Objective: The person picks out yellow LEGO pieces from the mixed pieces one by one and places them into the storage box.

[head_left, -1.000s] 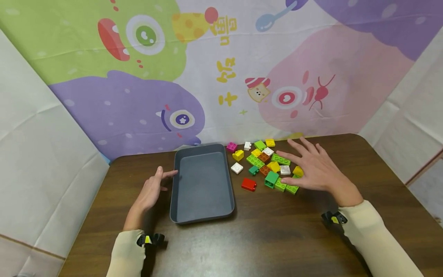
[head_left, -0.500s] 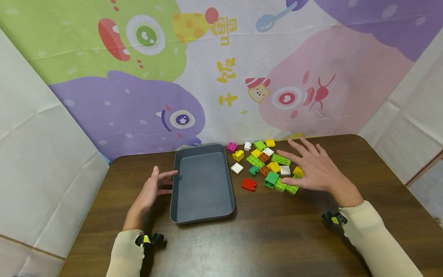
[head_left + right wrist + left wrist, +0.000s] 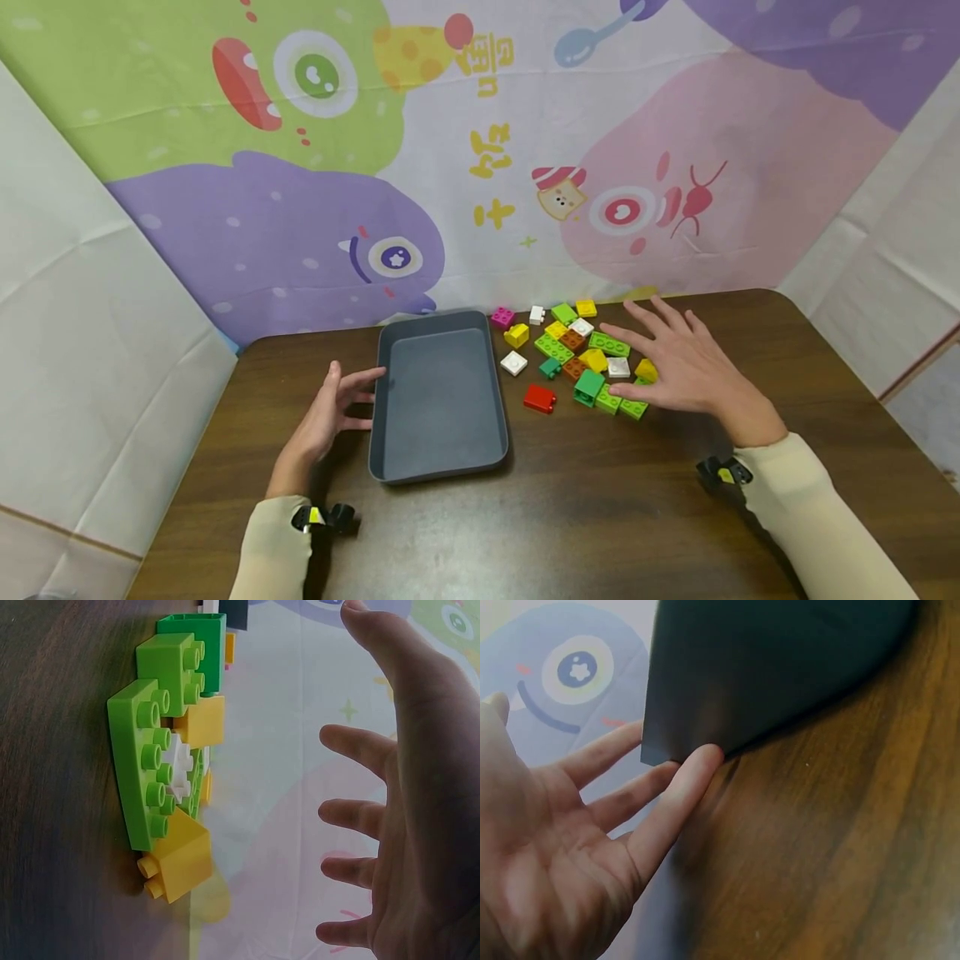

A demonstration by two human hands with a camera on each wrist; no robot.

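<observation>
A dark grey rectangular tray (image 3: 442, 465) lies on the table, with nothing in it. My left hand (image 3: 330, 417) is at its left side, fingers extended and fingertips right at the outer wall; the left wrist view shows the fingertips (image 3: 705, 759) against the tray's side (image 3: 780, 667). My right hand (image 3: 686, 371) hovers spread over the right end of a pile of toy building bricks (image 3: 553, 348), holding nothing. In the right wrist view a light green brick (image 3: 135, 765), a yellow brick (image 3: 176, 855) and a green brick (image 3: 206, 652) stand apart from its fingers.
A red brick (image 3: 539, 398) lies in front of the pile, and a white brick (image 3: 513, 363) sits near the tray's right side. Behind the brown wooden table (image 3: 555, 517) hangs a cartoon-printed cloth (image 3: 495, 267). White panels (image 3: 82, 292) flank both sides.
My left hand has turned and spread, with more of its fingers now extended to the tray's left wall. The right hand, tray and bricks have stayed in place.
</observation>
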